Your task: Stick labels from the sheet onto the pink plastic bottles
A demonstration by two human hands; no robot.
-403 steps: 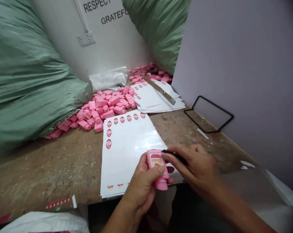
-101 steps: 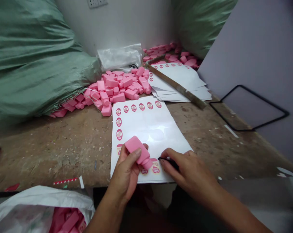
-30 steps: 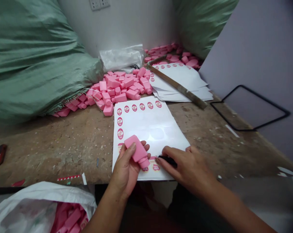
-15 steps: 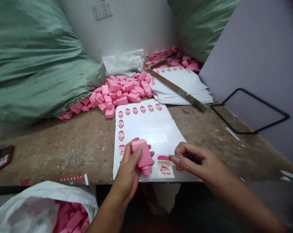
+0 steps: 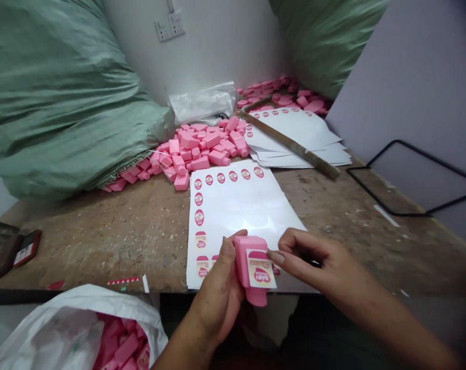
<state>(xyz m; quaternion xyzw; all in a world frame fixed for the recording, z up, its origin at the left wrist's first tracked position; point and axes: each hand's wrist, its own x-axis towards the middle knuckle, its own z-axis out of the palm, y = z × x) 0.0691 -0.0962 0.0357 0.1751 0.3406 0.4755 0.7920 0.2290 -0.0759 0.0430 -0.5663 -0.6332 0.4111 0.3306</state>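
The half-curled left hand (image 5: 219, 293) grips one pink bottle (image 5: 241, 259) at the sticker sheet's (image 5: 236, 203) five-o'clock edge; the right hand (image 5: 318, 257) pinches one label (image 5: 261, 269) over its face. Six oval stickers (image 5: 233, 176) line twelve o'clock.

The left hand (image 5: 221, 293) and right hand (image 5: 321, 259) are bare, as are both forearms (image 5: 391, 313). The right thumbnail (image 5: 278, 258) looks short. Very dark, plain-looking clothing (image 5: 325, 329) shows dimly below the desk (image 5: 140, 221).

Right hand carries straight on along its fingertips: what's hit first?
The label pinched at the right hand's fingertips leads; the first thing it would likely meet is the pink bottle. Any gap between them is unclear from this view.
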